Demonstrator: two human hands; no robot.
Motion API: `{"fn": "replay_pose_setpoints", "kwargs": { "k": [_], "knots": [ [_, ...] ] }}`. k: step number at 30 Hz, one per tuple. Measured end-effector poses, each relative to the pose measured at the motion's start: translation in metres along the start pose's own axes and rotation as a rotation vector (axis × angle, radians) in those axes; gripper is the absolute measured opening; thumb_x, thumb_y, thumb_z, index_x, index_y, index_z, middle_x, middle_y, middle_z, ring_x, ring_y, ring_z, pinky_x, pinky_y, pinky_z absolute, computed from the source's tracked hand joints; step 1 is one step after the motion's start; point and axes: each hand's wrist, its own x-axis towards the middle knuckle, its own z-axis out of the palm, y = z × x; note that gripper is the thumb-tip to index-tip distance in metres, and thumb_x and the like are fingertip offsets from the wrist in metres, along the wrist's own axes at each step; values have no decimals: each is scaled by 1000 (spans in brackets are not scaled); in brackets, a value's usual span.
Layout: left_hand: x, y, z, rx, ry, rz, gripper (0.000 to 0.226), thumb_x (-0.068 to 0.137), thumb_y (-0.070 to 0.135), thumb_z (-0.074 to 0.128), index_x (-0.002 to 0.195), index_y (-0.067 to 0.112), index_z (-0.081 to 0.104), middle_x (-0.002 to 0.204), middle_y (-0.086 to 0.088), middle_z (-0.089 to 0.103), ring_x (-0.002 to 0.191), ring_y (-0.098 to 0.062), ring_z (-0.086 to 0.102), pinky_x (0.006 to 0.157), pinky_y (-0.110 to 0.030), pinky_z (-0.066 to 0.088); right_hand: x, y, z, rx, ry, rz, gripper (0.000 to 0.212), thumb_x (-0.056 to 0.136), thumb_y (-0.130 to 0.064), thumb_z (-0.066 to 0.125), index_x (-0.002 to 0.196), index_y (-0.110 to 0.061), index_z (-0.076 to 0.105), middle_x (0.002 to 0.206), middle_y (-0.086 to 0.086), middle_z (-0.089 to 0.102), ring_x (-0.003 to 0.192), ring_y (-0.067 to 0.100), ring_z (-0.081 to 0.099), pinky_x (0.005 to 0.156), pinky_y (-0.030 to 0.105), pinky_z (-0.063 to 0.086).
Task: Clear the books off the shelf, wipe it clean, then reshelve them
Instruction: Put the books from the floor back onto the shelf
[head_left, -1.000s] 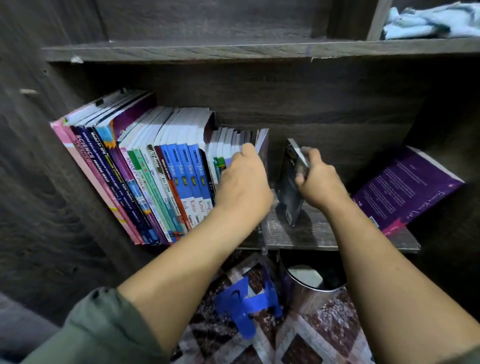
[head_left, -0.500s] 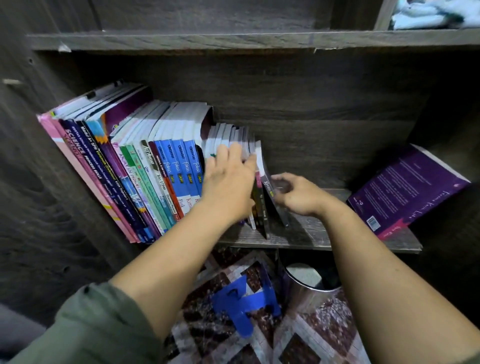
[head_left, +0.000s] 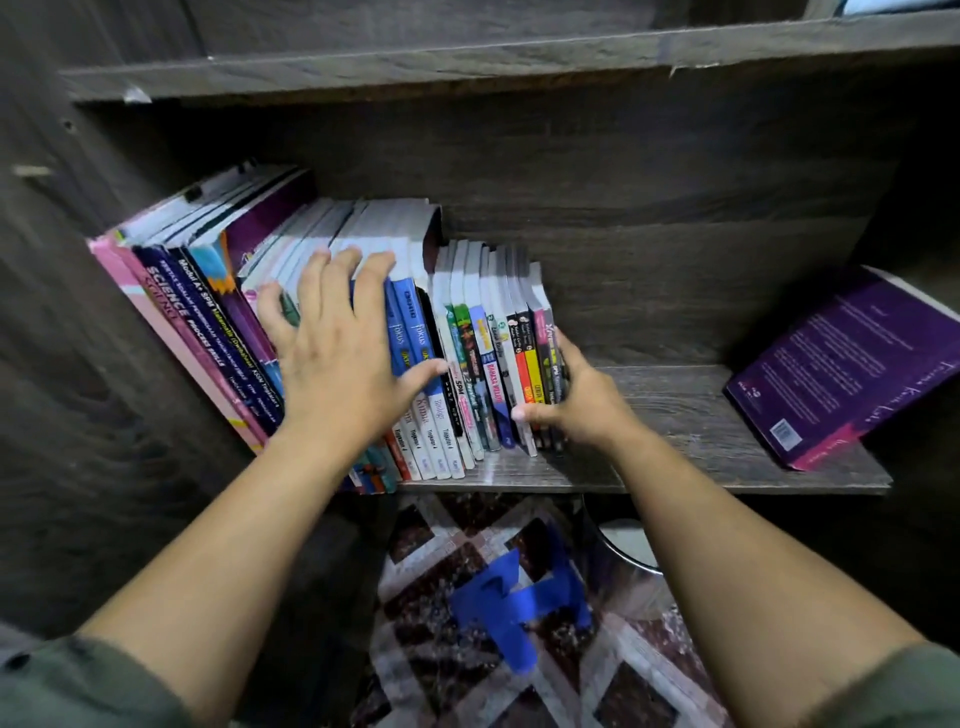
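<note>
A row of books (head_left: 467, 353) stands at the left of the dark wooden shelf (head_left: 675, 415), leaning left against the side wall. Tall workbooks are on the left, blue ones in the middle, short thin ones on the right. My left hand (head_left: 337, 358) lies spread flat over the spines of the middle books, fingers apart. My right hand (head_left: 582, 405) presses on the right end of the row, fingers against the last dark book, thumb across the lower spines. A purple book (head_left: 841, 364) leans alone against the right wall.
Bare shelf board lies between the row and the purple book. An upper shelf (head_left: 467, 57) runs overhead. Below the shelf, a shiny metal bin (head_left: 623, 545) stands on a patterned floor with blue tape (head_left: 514, 603).
My right hand slid the dark book into the right end of the row and now presses there. My left hand moved left from the short books onto the blue ones.
</note>
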Motion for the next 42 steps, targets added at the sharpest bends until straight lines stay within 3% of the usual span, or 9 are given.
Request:
{"fn": "replay_pose_setpoints", "kwargs": {
  "k": [5, 9, 14, 19, 27, 31, 36, 40, 42],
  "knots": [
    [-1, 3, 6, 0, 53, -13, 98, 64, 68, 73, 139, 17, 35, 142, -11, 37, 136, -29, 28, 111, -56, 7, -1, -1, 21, 11, 71, -3, 115, 65, -50, 83, 147, -49, 2, 136, 3, 56, 125, 28, 52, 105, 56, 39],
    [0, 2, 7, 7, 49, -14, 99, 63, 68, 73, 140, 19, 33, 144, -9, 35, 136, -27, 26, 112, -55, 5, 0, 2, 27, 65, 72, -25, 136, 45, -57, 90, 148, -45, 3, 140, -4, 51, 127, 22, 50, 107, 52, 39],
    [0, 5, 8, 26, 68, -25, 99, 62, 69, 72, 138, 18, 34, 142, -9, 36, 135, -28, 28, 112, -55, 7, -3, 3, 38, 52, 235, 13, 120, 53, -54, 89, 145, -41, 14, 130, 3, 60, 120, 26, 55, 101, 49, 46],
    [1, 19, 16, 63, 84, -125, 97, 61, 68, 70, 136, 18, 34, 142, -10, 34, 137, -31, 25, 114, -59, 6, -3, 3, 34, 91, 149, -49, 132, 41, -69, 83, 147, -42, 9, 138, -3, 53, 126, 25, 50, 105, 53, 41],
    [10, 44, 27, 17, 44, -272, 91, 65, 54, 74, 130, 20, 21, 147, -14, 25, 142, -37, 13, 109, -68, 4, 4, 15, 21, 126, 32, -21, 121, 59, -31, 91, 151, -35, 12, 133, -2, 57, 122, 20, 53, 110, 46, 36],
    [8, 39, 28, 32, 3, -243, 100, 62, 57, 76, 131, 23, 13, 147, -11, 13, 142, -35, 6, 110, -66, 0, 4, 24, 22, 90, -35, 114, 124, 54, -34, 93, 151, -31, 15, 131, 0, 60, 120, 22, 55, 110, 41, 38],
    [8, 40, 31, 40, 17, -259, 108, 53, 57, 81, 130, 24, 12, 140, -8, 5, 142, -35, 5, 111, -64, 0, 5, 31, 35, 253, 14, 81, 124, 53, -34, 93, 149, -42, 14, 136, -5, 56, 124, 19, 53, 110, 51, 37],
    [6, 44, 35, 31, 65, -270, 109, 49, 53, 85, 127, 25, 15, 138, -7, 7, 141, -36, 7, 110, -65, 5, 2, 30, 21, 375, -55, 40, 119, 66, -15, 88, 154, -31, 10, 139, 3, 54, 119, 11, 53, 108, 32, 35],
    [6, 47, 36, 11, 77, -270, 108, 49, 50, 87, 126, 25, 14, 138, -6, 6, 142, -37, 8, 109, -67, 8, 1, 31, 18, 374, -76, 44, 118, 67, -15, 87, 154, -31, 9, 139, 4, 53, 119, 11, 52, 104, 31, 36]
  ]
}}
